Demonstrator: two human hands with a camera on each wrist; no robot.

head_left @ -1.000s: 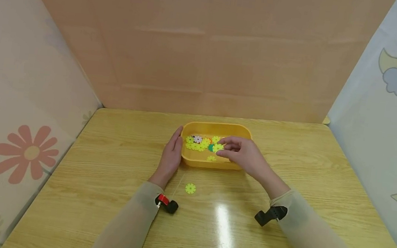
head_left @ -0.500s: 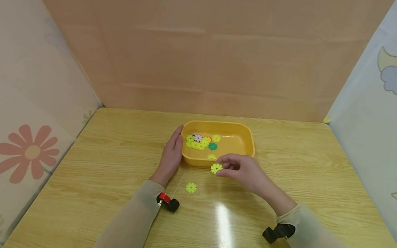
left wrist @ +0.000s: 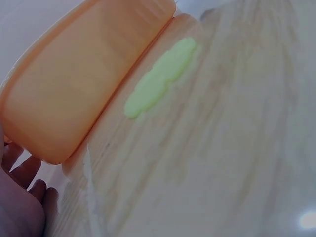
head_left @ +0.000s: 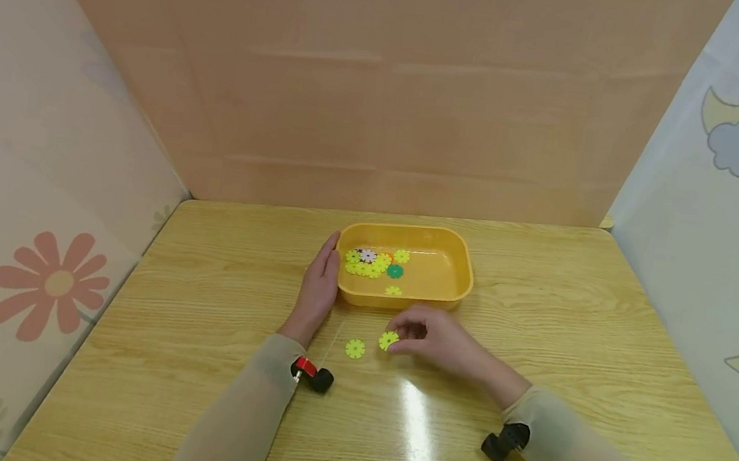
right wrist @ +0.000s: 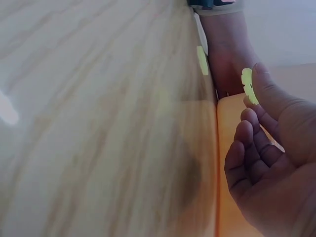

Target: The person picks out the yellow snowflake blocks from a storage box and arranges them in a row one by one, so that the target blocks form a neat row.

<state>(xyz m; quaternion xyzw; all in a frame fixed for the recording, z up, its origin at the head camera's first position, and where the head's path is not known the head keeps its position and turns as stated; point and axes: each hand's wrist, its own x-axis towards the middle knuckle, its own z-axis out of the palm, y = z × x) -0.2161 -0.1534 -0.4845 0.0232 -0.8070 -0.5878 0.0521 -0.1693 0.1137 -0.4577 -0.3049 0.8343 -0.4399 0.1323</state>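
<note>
A yellow-green notched snowflake disc (head_left: 388,340) is pinched between the thumb and fingertips of my right hand (head_left: 437,340), just above the table in front of the yellow plastic basket (head_left: 432,306). The same held disc (right wrist: 248,86) shows edge-on in the right wrist view. My left hand (head_left: 319,286) rests along the basket's left wall, its fingers extended against it. Another yellow-green disc (head_left: 355,349) lies flat on the table to the left of the held one. Inside the basket, several yellow discs (head_left: 365,268) are heaped at the left, with a white disc (head_left: 368,256) and a green disc (head_left: 395,271).
The wooden table (head_left: 234,260) reaches back to a tan panel (head_left: 384,109). Pale printed walls stand at left (head_left: 20,141) and right (head_left: 720,250). A bright light reflection shows on the near tabletop.
My right hand has carried the pinched disc out of the basket, over its near rim, and down toward the table beside the loose disc. The left hand stays at the basket's side.
</note>
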